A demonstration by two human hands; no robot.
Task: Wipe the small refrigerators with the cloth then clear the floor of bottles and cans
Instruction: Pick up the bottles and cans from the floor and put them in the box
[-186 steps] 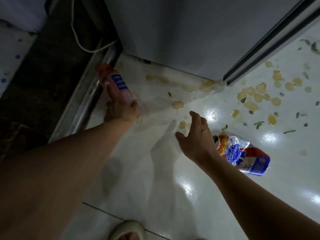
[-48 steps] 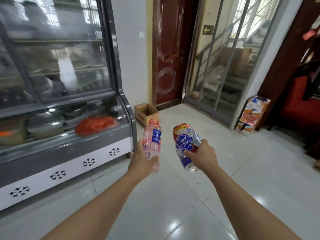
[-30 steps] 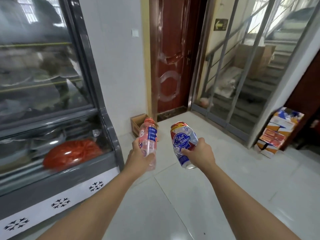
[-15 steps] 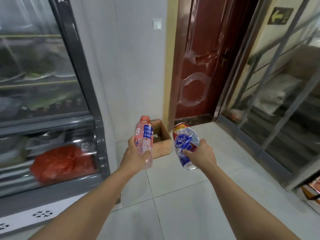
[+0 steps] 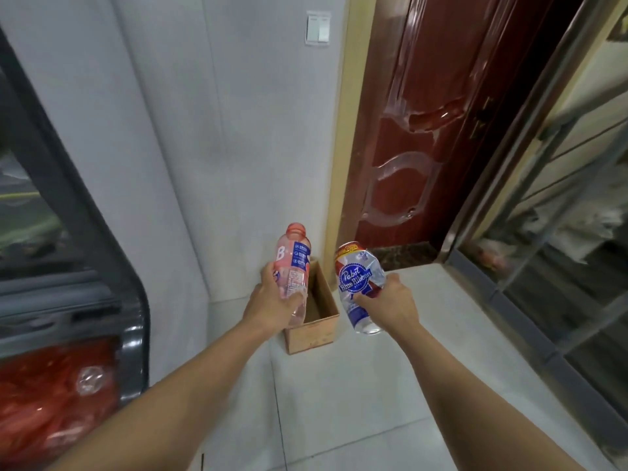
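Observation:
My left hand (image 5: 272, 305) grips a pink plastic bottle (image 5: 293, 263) with a blue label, held upright and uncapped. A dented white, blue and red beer can (image 5: 358, 283) is in my right hand (image 5: 390, 307), tilted slightly. Both are held out in front of me, just above an open cardboard box (image 5: 314, 329) that stands on the floor against the wall. The bottle's lower end overlaps the box's left side in view. No cloth is visible.
A glass-fronted display refrigerator (image 5: 68, 300) with a red bag inside fills the left. A dark red door (image 5: 424, 130) and a glass partition with metal frame (image 5: 543, 215) stand to the right. White tiled floor (image 5: 339, 402) lies below my arms.
I have moved closer to the cardboard box, which now sits directly beneath my hands. The bottle and can stay gripped as before.

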